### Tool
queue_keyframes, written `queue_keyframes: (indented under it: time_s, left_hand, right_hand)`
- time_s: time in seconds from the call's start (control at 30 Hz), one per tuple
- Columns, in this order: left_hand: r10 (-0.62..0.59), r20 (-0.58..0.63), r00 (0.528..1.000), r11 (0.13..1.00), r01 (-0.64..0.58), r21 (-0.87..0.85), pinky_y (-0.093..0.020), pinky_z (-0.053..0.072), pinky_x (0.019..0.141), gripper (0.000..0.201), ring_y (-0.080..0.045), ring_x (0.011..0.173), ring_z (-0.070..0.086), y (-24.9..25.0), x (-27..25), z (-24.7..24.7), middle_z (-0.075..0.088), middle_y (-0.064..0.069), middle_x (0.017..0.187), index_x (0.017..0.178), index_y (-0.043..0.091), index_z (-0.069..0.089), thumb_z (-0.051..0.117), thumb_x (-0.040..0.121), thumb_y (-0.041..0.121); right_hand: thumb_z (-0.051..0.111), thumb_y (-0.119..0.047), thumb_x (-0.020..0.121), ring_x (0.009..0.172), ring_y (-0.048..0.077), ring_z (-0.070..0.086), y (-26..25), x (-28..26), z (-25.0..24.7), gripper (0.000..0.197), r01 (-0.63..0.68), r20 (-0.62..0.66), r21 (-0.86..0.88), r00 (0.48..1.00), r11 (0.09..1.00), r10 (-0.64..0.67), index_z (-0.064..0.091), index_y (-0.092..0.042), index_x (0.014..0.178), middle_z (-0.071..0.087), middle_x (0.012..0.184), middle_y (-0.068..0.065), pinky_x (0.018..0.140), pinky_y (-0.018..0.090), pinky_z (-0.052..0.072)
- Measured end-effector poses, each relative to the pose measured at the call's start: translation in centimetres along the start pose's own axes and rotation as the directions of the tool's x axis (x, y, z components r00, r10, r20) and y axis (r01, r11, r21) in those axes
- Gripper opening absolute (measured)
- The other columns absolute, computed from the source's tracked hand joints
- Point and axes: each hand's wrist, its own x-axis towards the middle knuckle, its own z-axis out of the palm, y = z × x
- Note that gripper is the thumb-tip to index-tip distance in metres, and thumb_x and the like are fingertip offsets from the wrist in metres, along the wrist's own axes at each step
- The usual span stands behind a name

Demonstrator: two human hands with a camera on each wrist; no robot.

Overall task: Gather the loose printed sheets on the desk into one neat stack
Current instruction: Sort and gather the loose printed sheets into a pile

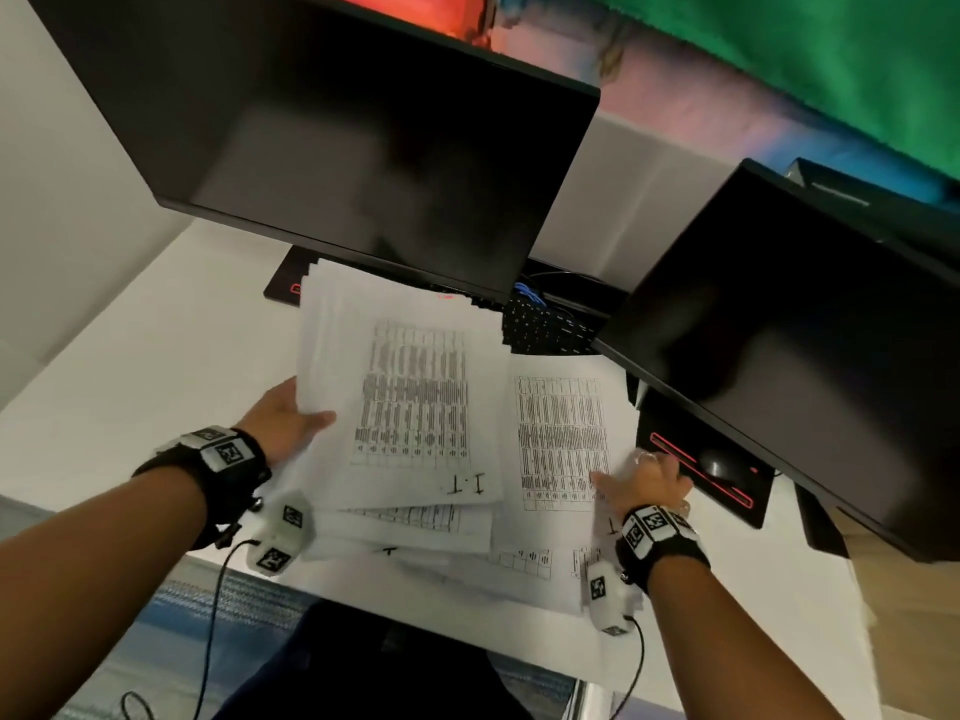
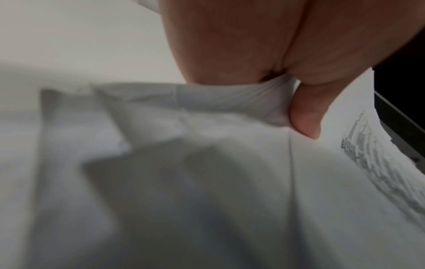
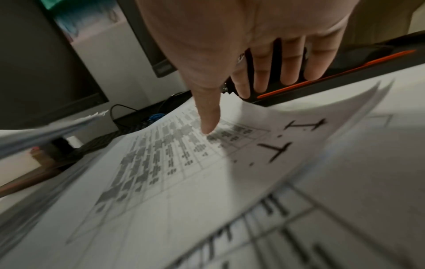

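My left hand [image 1: 311,420] grips the left edge of a thick bundle of printed sheets [image 1: 410,397], thumb on top and the other fingers hidden beneath. In the left wrist view the thumb [image 2: 306,118] pinches the paper [image 2: 230,102] into creases. The bundle is held tilted over several loose sheets [image 1: 415,522] near the desk's front edge. To its right lies a printed sheet [image 1: 561,439] marked "I.T". My right hand [image 1: 639,483] is at that sheet's right edge. Its thumb [image 3: 208,125] touches the table printed on the sheet [image 3: 161,172], and its fingers [image 3: 287,63] are straight.
Two dark monitors [image 1: 363,148] [image 1: 779,356] hang over the back of the white desk [image 1: 130,381]. A black keyboard [image 1: 545,324] lies between them. A black mouse pad with a red stripe [image 1: 727,493] carries a mouse [image 1: 719,465] just beyond my right hand.
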Motion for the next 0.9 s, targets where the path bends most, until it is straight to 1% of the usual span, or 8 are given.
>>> queue_keyframes:
  time_s: [0.13, 0.23, 0.3, 0.4, 0.57, 0.7, 0.8, 0.9]
  left_hand:
    - [-0.01, -0.015, 1.0, 0.998, 0.009, -0.068, -0.049, 0.044, 0.105, 0.047, -0.028, 0.118, 0.061, -0.5, 0.2, -0.8, 0.066, -0.002, 0.128, 0.139, 0.02, 0.053, 0.067, 0.093, 0.018]
    - [-0.008, -0.005, 1.0, 0.996, 0.007, -0.094, -0.054, 0.041, 0.108, 0.043, -0.027, 0.12, 0.06, -0.6, 0.2, -0.5, 0.066, 0.001, 0.129, 0.13, 0.031, 0.057, 0.069, 0.09, 0.022]
    - [0.0, 0.007, 1.0, 0.996, 0.001, -0.087, -0.055, 0.042, 0.108, 0.038, -0.025, 0.12, 0.062, -1.0, 0.5, -0.5, 0.068, 0.005, 0.126, 0.116, 0.041, 0.062, 0.073, 0.08, 0.035]
    - [0.009, 0.031, 0.999, 0.994, -0.005, -0.111, -0.055, 0.043, 0.107, 0.052, -0.023, 0.119, 0.063, -3.0, 1.8, -0.9, 0.07, 0.01, 0.124, 0.116, 0.045, 0.062, 0.074, 0.065, 0.051]
    - [0.004, 0.022, 1.0, 0.995, -0.002, -0.102, -0.056, 0.042, 0.108, 0.036, -0.024, 0.119, 0.062, -1.8, 1.1, -1.1, 0.069, 0.007, 0.125, 0.109, 0.049, 0.063, 0.074, 0.076, 0.038]
    - [-0.002, 0.01, 1.0, 0.994, 0.003, -0.106, -0.057, 0.042, 0.108, 0.037, -0.026, 0.119, 0.062, -1.7, 0.8, -1.4, 0.069, 0.006, 0.125, 0.117, 0.042, 0.062, 0.073, 0.082, 0.033]
    - [-0.011, 0.003, 1.0, 0.994, 0.012, -0.111, -0.056, 0.043, 0.107, 0.047, -0.024, 0.119, 0.062, -3.0, 1.4, -1.8, 0.07, 0.009, 0.124, 0.118, 0.043, 0.062, 0.074, 0.073, 0.043]
    - [-0.021, -0.007, 1.0, 0.994, 0.02, -0.111, -0.056, 0.042, 0.108, 0.038, -0.025, 0.119, 0.062, -2.8, 1.0, -2.1, 0.07, 0.007, 0.125, 0.115, 0.045, 0.062, 0.073, 0.08, 0.036]
  right_hand:
    - [0.073, -0.061, 0.073, 0.136, 0.034, 0.032, -1.6, -2.6, 2.1, 0.087, 0.018, 0.021, 0.051, 1.0, 0.999, -0.019, 0.046, -0.012, 0.139, 0.029, 0.153, 0.008, 0.108, 0.053, 0.035]
    - [0.076, -0.065, 0.066, 0.14, 0.033, 0.025, -2.7, -4.1, 4.1, 0.107, 0.055, 0.055, 0.078, 0.997, 0.995, -0.059, 0.033, -0.011, 0.149, 0.02, 0.156, 0.008, 0.112, 0.053, 0.033]
    - [0.075, -0.067, 0.066, 0.142, 0.033, 0.023, -3.3, -4.8, 4.7, 0.117, 0.047, 0.036, 0.1, 0.998, 0.994, -0.051, 0.021, -0.01, 0.153, 0.018, 0.157, 0.01, 0.113, 0.054, 0.03]
    - [0.077, -0.069, 0.062, 0.14, 0.034, 0.024, -4.1, -4.9, 4.7, 0.127, -0.043, 0.016, 0.128, 0.999, 0.991, 0.041, 0.014, -0.009, 0.154, 0.021, 0.156, 0.012, 0.113, 0.055, 0.03]
    - [0.085, -0.065, 0.053, 0.133, 0.038, 0.036, -5.1, -3.6, 3.3, 0.146, -0.197, 0.133, 0.113, 0.974, 0.974, 0.181, -0.003, -0.011, 0.156, 0.024, 0.146, 0.017, 0.106, 0.051, 0.042]
    - [0.089, -0.047, 0.063, 0.133, 0.041, 0.041, -4.5, -2.8, 2.6, 0.134, -0.227, 0.181, 0.244, 0.966, 0.943, 0.185, -0.001, -0.008, 0.155, 0.025, 0.149, 0.024, 0.105, 0.05, 0.043]
    - [0.091, -0.04, 0.064, 0.128, 0.037, 0.051, -4.4, -2.9, 2.6, 0.12, -0.257, 0.153, 0.306, 0.964, 0.917, 0.219, 0.015, -0.001, 0.15, 0.045, 0.142, 0.024, 0.101, 0.048, 0.049]
    - [0.088, -0.029, 0.071, 0.111, 0.035, 0.063, -4.0, -3.0, 1.8, 0.084, -0.25, 0.103, 0.386, 0.968, 0.888, 0.228, 0.038, -0.001, 0.133, 0.061, 0.125, 0.021, 0.088, 0.042, 0.056]
